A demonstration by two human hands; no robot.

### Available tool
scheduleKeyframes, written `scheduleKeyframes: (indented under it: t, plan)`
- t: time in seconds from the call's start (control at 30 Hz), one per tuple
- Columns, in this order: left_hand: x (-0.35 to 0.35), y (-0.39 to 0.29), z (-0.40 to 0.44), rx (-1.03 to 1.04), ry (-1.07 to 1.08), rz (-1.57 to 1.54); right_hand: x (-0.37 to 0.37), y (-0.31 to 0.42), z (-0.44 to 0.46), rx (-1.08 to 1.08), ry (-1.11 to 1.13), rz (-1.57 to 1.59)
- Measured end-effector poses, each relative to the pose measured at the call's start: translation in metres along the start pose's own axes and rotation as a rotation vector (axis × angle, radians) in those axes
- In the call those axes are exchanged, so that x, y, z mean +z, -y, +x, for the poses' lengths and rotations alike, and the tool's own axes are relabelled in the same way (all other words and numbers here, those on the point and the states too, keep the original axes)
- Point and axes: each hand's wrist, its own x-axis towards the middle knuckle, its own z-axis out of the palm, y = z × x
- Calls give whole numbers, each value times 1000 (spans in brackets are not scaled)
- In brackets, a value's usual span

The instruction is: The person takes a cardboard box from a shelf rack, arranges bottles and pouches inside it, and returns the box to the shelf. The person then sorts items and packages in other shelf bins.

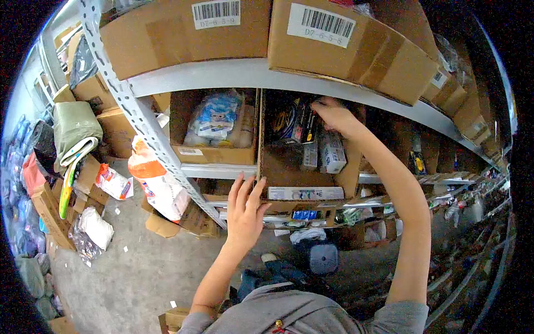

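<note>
A cardboard box [306, 172] sits pulled forward on the metal shelf. My right hand [334, 118] reaches into its back, fingers closed on a dark package [303, 125] with small coloured print; the fingertips are partly hidden. More dark packages [282, 119] lie just left of it. Below that hand are small white-and-grey cartons [333, 153]. A long white carton [305, 193] lies along the box's front wall. At the box's front left corner, my left hand [245, 210] has its fingers stretched out and apart, touching the cardboard edge and holding nothing.
To the left stands another box [214, 155] with blue-and-white bagged goods. Barcoded boxes [189, 39] fill the shelf above. A perforated metal post [142, 119] rises at the left. Sacks [158, 178] and cartons lie on the concrete floor, near a blue-grey stool [324, 259].
</note>
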Motion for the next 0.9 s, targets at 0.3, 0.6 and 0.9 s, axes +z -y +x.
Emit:
scheduleKeyframes:
  t: [0.3, 0.6, 0.9]
  plan:
    - [-1, 0, 2, 28, -9, -16, 18, 9, 17, -27, 480, -66]
    - [-1, 0, 1, 25, -19, -25, 15, 6, 51, -466, 472, -588]
    - [1, 0, 1, 10, 3, -33, 54, 26, 66, -571, 519, -543]
